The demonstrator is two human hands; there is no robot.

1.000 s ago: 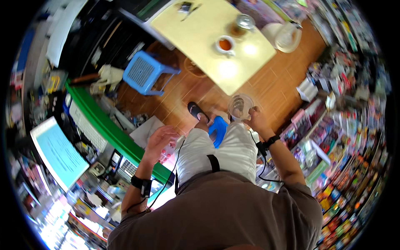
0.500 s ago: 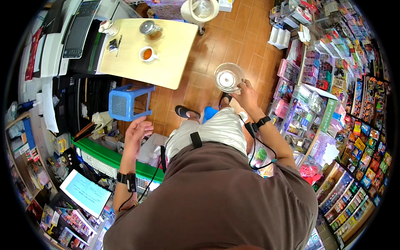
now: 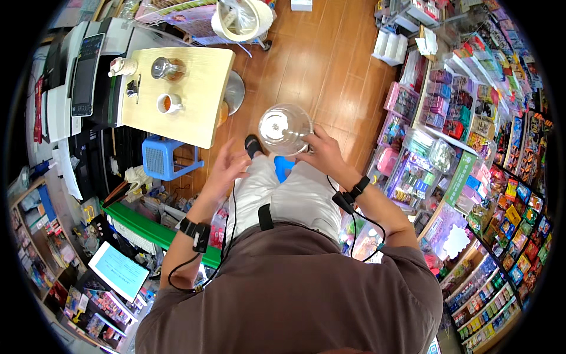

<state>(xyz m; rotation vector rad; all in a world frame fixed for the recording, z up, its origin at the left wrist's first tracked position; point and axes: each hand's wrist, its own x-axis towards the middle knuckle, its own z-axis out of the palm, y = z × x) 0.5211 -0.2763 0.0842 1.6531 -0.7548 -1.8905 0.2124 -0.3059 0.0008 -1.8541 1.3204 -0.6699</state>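
My right hand grips the side of a clear, round, see-through container, fingers at its right rim, holding it above the floor in front of my legs. Its exact kind I cannot make out. My left hand is raised to the left of the container, empty, with its fingers apart and not touching it. On the pale wooden table at the front left stand a lidded glass teapot and a white cup of reddish-brown tea. Beside them lie a small dark packet and a thin spoon-like stick.
A blue plastic stool stands by the near edge of the table. White bin is at the far end. Shelves of packaged goods line the right side. At the left are a printer, a green-edged counter and a lit screen.
The container in my right hand has moved left, toward the middle of my body. My left hand has risen and come right, closer to it. The table has shifted left in view.
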